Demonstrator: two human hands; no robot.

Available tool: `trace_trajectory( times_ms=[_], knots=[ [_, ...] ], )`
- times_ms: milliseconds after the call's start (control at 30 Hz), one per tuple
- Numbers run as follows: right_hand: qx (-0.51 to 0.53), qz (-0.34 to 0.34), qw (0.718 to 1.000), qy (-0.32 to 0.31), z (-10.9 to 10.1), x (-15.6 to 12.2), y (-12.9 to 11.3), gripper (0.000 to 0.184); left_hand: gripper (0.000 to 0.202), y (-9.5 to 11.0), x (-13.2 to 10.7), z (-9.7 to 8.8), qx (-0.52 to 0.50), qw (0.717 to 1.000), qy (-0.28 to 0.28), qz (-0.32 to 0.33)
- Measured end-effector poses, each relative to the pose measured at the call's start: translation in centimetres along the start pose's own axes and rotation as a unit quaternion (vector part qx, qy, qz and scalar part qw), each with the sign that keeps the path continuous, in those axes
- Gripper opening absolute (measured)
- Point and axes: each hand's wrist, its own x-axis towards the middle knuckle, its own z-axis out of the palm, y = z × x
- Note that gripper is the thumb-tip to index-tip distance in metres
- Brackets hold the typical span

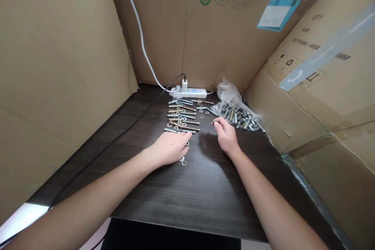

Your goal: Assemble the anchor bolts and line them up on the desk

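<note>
My left hand [170,147] lies palm down on the dark table [181,187], fingers stretched toward the nearest bolt of a row of bolts [182,116]. Small washers [183,161] lie just beside and under its fingers. My right hand [225,133] rests further right, with thumb and forefinger pinched on a small metal piece at its tip, close to a heap of loose bolts [241,118]. What the pinched piece is I cannot make out.
A crumpled clear plastic bag [230,90] lies behind the heap. A white power strip [189,92] with a plugged charger and white cable sits at the back. Cardboard walls [58,66] close in the left, back and right sides.
</note>
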Motion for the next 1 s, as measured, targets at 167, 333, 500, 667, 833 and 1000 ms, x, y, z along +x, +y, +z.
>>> trace_trajectory(
  times_ms=[167, 333, 500, 667, 833, 1000],
  knots=[
    [-0.025, 0.004, 0.999, -0.025, 0.1, -0.2, -0.7, 0.026, 0.019, -2.7, 1.1, -0.7, -0.107, 0.978, 0.180, -0.025],
    [-0.046, -0.003, 0.995, -0.087, 0.4, -0.9, -1.9, 0.022, 0.018, -6.0, 1.8, -0.3, -0.196, 0.922, 0.321, -0.089],
    [-0.096, -0.031, 0.968, -0.230, 0.9, -2.0, -3.5, 0.015, 0.018, -6.3, 1.8, 0.2, -0.237, 0.907, 0.342, -0.071],
    [-0.115, -0.056, 0.950, -0.285, 1.9, -2.7, -4.0, 0.016, 0.018, -5.8, 1.7, 0.3, -0.234, 0.915, 0.324, -0.062],
    [-0.129, -0.055, 0.953, -0.267, 2.3, -2.7, -3.8, 0.021, 0.019, -5.6, 1.7, 0.5, -0.237, 0.924, 0.296, -0.044],
    [-0.145, -0.060, 0.948, -0.275, 2.3, -2.7, -3.6, 0.019, 0.018, -5.5, 1.7, 0.6, -0.244, 0.926, 0.285, -0.034]
  ],
)
